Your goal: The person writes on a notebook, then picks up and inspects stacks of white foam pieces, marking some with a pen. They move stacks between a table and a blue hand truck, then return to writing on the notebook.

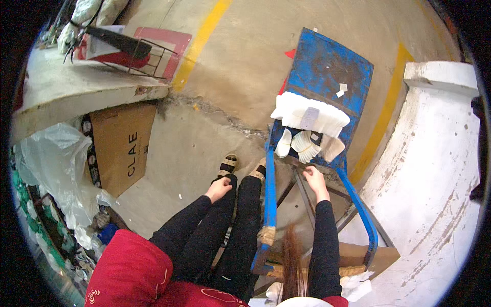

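My right hand (315, 181) is just short of the near edge of a blue metal stand (327, 66) with tube arms. Its fingers are loosely bent and apart, with nothing visible in them. Just beyond it lie a fanned bundle of thin white pieces (305, 147), a smaller white piece (283, 143) and a pale beige stack (332, 149). Behind these stretches a long row of white pieces (291, 112) packed side by side, with a grey-lilac tag (309, 118) on it. My left hand (219, 189) rests by my knee, fingers curled in, nothing visible in it.
A brown cardboard box (124, 148) and clear plastic sheeting (56, 169) stand at the left, under a concrete ledge (92, 97). A low white wall (434, 179) runs along the right. Yellow lines (207, 36) mark the floor. Small white scraps (341, 90) lie on the blue panel.
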The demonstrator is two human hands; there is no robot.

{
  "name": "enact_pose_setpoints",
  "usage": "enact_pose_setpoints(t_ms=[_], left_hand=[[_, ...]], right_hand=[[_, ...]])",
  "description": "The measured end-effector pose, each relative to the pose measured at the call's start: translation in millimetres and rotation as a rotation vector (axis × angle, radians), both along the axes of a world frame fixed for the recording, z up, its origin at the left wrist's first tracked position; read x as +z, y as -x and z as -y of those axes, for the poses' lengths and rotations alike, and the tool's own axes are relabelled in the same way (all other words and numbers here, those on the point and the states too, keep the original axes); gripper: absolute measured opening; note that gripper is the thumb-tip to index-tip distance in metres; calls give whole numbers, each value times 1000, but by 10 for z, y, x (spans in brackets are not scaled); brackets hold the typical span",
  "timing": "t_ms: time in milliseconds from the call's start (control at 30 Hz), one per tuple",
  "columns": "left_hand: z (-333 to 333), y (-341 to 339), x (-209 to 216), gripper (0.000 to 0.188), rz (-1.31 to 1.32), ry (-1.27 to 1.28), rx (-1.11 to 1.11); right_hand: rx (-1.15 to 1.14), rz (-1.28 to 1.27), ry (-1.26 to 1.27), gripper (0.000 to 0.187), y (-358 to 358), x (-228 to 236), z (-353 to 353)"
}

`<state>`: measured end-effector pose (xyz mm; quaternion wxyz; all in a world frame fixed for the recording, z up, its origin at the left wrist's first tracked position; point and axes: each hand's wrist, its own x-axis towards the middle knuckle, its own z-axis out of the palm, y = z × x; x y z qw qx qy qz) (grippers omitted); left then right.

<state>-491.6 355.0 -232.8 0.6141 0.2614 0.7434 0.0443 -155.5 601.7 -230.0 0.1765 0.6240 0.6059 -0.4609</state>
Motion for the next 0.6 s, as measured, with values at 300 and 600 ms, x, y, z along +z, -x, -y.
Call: enact_pose_setpoints(t_ms=[300,600], left_hand=[[1148,230,873,44,80,84,-16],[1426,734,1445,33,137,-4,28]], right_hand=[[-29,-44,-69,36,273,1148,277],[-1,-95,-38,38,818,2527,747]])
